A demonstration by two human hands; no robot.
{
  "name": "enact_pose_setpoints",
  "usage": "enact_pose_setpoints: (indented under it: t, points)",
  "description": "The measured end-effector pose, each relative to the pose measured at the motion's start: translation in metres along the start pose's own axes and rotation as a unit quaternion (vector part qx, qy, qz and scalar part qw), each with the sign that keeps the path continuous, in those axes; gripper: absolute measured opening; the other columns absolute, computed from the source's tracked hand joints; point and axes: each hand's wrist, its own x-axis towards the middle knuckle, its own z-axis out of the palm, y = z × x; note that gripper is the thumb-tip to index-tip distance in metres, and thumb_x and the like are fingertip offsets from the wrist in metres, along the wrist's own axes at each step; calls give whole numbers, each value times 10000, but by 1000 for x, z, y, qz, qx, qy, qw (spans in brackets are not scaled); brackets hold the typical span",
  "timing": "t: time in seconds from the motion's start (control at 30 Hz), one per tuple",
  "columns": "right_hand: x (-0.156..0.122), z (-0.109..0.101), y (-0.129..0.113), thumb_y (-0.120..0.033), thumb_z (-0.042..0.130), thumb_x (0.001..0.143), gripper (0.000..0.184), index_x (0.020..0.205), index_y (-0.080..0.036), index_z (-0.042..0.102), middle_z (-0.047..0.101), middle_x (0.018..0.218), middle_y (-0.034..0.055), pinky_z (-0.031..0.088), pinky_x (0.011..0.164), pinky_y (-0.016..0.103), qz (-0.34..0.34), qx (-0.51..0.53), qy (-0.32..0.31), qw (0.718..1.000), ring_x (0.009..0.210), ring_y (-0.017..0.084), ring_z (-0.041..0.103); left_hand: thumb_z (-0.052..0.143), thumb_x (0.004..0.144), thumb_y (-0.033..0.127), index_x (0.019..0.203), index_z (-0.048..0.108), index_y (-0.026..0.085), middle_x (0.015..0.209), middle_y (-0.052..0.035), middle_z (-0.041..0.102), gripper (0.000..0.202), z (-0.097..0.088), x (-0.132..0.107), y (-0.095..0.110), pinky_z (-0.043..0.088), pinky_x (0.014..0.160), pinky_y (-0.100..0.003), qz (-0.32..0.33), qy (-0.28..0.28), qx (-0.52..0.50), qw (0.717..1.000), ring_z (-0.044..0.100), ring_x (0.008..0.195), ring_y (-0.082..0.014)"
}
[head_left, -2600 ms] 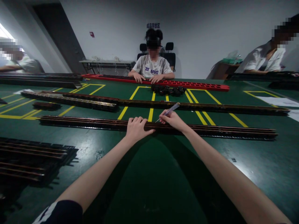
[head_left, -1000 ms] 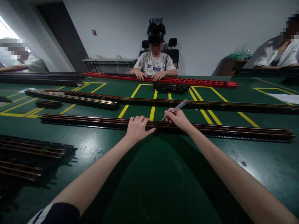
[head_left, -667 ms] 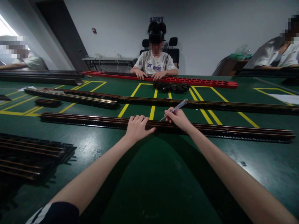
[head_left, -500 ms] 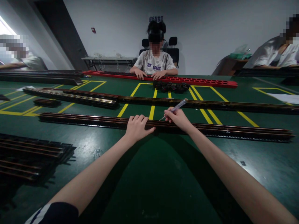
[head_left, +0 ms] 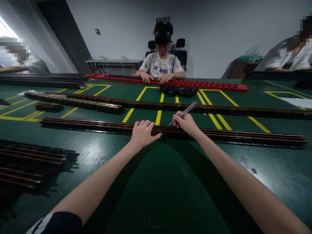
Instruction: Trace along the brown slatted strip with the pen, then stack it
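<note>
A long dark rail (head_left: 85, 126) with copper strips lies across the green table (head_left: 158, 182) in front of me. My left hand (head_left: 142, 133) rests on it, fingers curled over its far edge and thumb stretched along the near side. My right hand (head_left: 186, 124) is closed on a thin clear-handled screwdriver (head_left: 184, 112), its tip pointing down-left at the rail just right of my left hand.
A second long rail (head_left: 219, 110) and a shorter one (head_left: 73, 103) lie farther back. A stack of rails (head_left: 31, 164) sits at near left. A red rail (head_left: 207, 85) and dark small parts (head_left: 179, 91) lie before a seated person (head_left: 161, 66). Other people sit at far left and right.
Since 2.6 s ago the view has tilted and shifted slightly. Both hands have stayed on the rail, and the screwdriver has barely moved.
</note>
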Motion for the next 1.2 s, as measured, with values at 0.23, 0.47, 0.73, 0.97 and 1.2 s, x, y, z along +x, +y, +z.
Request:
enact_pose_setpoints:
  t: [0.23, 0.47, 0.73, 0.97, 1.2]
  points:
    - [-2, -1, -4, -375, 578, 763, 250, 614, -192, 497, 499, 474, -29, 362, 423, 206, 9, 10, 10, 1000, 417, 77, 446, 457, 827, 593, 1017, 648, 161, 1003, -116, 660, 509, 0, 0, 0, 397, 808, -425, -2, -2, 5, 1000, 579, 935, -285]
    - [-4, -2, -3, -416, 588, 757, 266, 640, -192, 502, 503, 494, -29, 373, 440, 216, -5, 21, -3, 1000, 437, 82, 454, 477, 826, 540, 991, 647, 162, 1029, -111, 655, 446, -1, 0, 5, 380, 821, -428, -2, 14, -3, 1000, 579, 925, -276]
    - [-4, -6, -2, -395, 597, 764, 242, 672, -181, 529, 548, 526, -14, 399, 469, 228, -9, 9, -22, 1000, 454, 89, 480, 486, 827, 475, 993, 642, 173, 1024, -99, 662, 379, -1, 1, 7, 361, 849, -436, 8, 20, -17, 1000, 579, 942, -271]
    - [-5, -8, -6, -390, 615, 758, 240, 669, -179, 541, 604, 562, 7, 441, 536, 253, -23, -12, -47, 999, 504, 108, 531, 497, 824, 404, 1017, 634, 159, 1036, -91, 665, 341, -1, 1, 6, 360, 864, -437, 18, 29, -19, 999, 580, 950, -261]
    - [-6, -7, -8, -391, 609, 759, 229, 682, -184, 549, 624, 585, 15, 451, 554, 269, -25, -18, -45, 999, 526, 122, 551, 484, 836, 347, 1046, 629, 155, 1056, -85, 665, 319, 0, 1, 5, 369, 870, -432, 29, 32, -23, 999, 587, 955, -250]
